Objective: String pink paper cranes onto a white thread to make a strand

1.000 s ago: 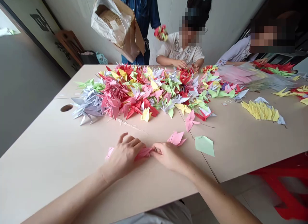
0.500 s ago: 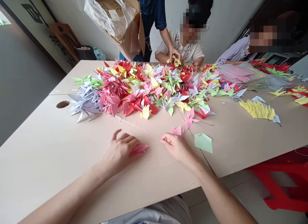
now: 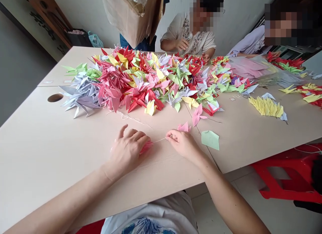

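My left hand [image 3: 130, 145] is curled over a pink folded paper crane [image 3: 146, 147], most of it hidden beneath the fingers. A thin white thread [image 3: 159, 140] runs from that crane to my right hand [image 3: 182, 143], whose thumb and fingertips pinch it. Just behind the right hand, partly covered by it, lies another pink paper crane [image 3: 184, 127]. A further pink crane [image 3: 198, 115] with a dark wire or needle at its side rests beyond. To the right of my right hand is a flat green paper piece [image 3: 210, 140].
A long heap of colourful paper cranes [image 3: 141, 81] spans the table [image 3: 83, 150]. Loose white thread [image 3: 133, 118] lies before it. A yellow crane string [image 3: 266, 106] is at right. Behind the table, a cardboard box [image 3: 136, 19] and two people; a red stool [image 3: 284, 180] stands at lower right.
My left hand has moved slightly right over the pink crane, covering more of it. Across the table, a co-worker's hand has left the heap and the box has shifted. The view has tilted down.
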Motion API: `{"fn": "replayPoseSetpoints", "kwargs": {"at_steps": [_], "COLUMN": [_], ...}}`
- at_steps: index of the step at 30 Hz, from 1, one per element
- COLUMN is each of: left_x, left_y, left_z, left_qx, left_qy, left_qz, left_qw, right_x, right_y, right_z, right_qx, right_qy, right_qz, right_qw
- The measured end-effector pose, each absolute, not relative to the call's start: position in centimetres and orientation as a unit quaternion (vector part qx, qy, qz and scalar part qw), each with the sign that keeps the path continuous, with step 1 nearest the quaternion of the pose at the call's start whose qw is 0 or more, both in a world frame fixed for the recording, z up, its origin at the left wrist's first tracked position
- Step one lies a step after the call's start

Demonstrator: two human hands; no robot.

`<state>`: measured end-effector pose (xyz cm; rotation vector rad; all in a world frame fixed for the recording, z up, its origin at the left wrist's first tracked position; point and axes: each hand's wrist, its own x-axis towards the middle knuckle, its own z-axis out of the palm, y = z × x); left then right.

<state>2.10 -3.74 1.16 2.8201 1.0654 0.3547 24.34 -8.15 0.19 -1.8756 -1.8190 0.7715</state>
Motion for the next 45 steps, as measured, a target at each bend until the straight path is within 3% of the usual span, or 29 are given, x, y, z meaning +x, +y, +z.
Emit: {"fn": "replayPoseSetpoints", "kwargs": {"at_steps": [6,17,23,27,36,45], "left_x": [1.6,0.5,-1.3,0.4,10.6,10.8], "left_y": [-3.4,-2.6,-1.4,-1.3,-3.3,-2.7], "left_z": [1.4,2.1,2.8,3.6,3.5,2.5], "left_qx": [0.929,0.928,0.917,0.916,0.906,0.838], "left_qy": [0.355,0.369,0.394,0.395,0.327,0.328], "left_qz": [0.100,0.037,-0.008,0.041,-0.029,0.071], "left_qw": [0.034,0.045,0.056,0.055,0.268,0.429], "right_x": [25.0,28.4,28.0,27.4,24.2,24.4], "right_y": [-8.3,-6.9,-7.0,-7.0,-6.2,-6.6], "right_z": [0.8,7.1,9.9,10.7,10.2,10.0], "right_qx": [-0.673,-0.532,-0.484,-0.464,-0.395,-0.380], "right_qy": [-0.665,-0.555,-0.520,-0.503,-0.496,-0.489], "right_qz": [0.244,0.362,0.370,0.389,0.443,0.457], "right_qw": [0.214,0.527,0.599,0.617,0.634,0.638]}}
